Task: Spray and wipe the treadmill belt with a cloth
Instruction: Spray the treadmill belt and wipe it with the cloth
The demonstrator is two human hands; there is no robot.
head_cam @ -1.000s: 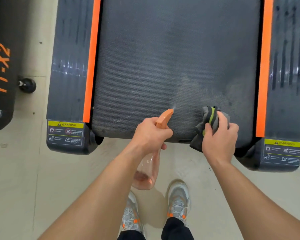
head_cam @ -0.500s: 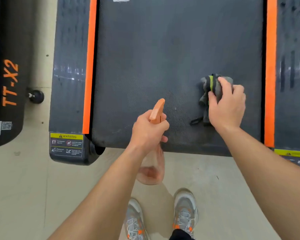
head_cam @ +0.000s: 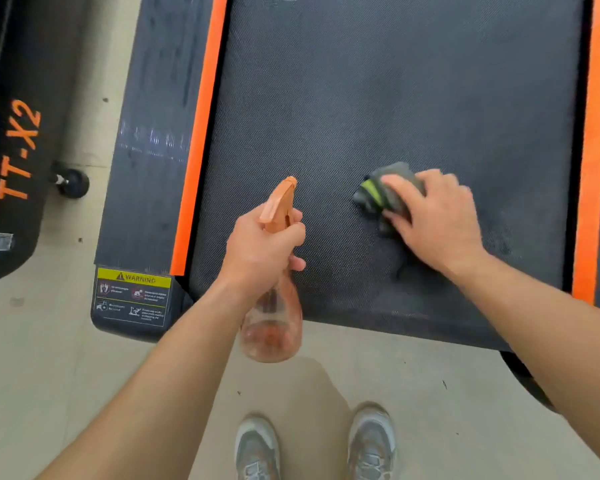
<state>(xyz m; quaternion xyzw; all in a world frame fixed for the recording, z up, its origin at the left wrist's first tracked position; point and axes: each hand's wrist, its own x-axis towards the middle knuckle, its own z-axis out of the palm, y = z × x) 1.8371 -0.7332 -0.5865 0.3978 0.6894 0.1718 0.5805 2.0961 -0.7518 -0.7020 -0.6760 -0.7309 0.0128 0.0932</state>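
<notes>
The dark textured treadmill belt (head_cam: 378, 98) fills the upper middle of the head view, flanked by orange strips. My left hand (head_cam: 262, 252) grips the neck of a clear orange spray bottle (head_cam: 272, 327), whose nozzle points away over the belt's near end. My right hand (head_cam: 433, 220) presses a grey cloth with a green stripe (head_cam: 378, 192) flat against the belt, right of the bottle. Most of the cloth is hidden under my fingers and the hand is motion-blurred.
Grey side rails (head_cam: 146, 161) with orange edges (head_cam: 198, 140) border the belt. A yellow warning label (head_cam: 132, 296) marks the near left corner. Another black machine marked TT-X2 (head_cam: 11, 150) stands on the left. My shoes (head_cam: 257, 448) stand on the beige floor.
The spray mist from a second ago is gone. My right hand slid the cloth from the belt's near edge farther up and then leftward across it. My left hand stays holding the bottle.
</notes>
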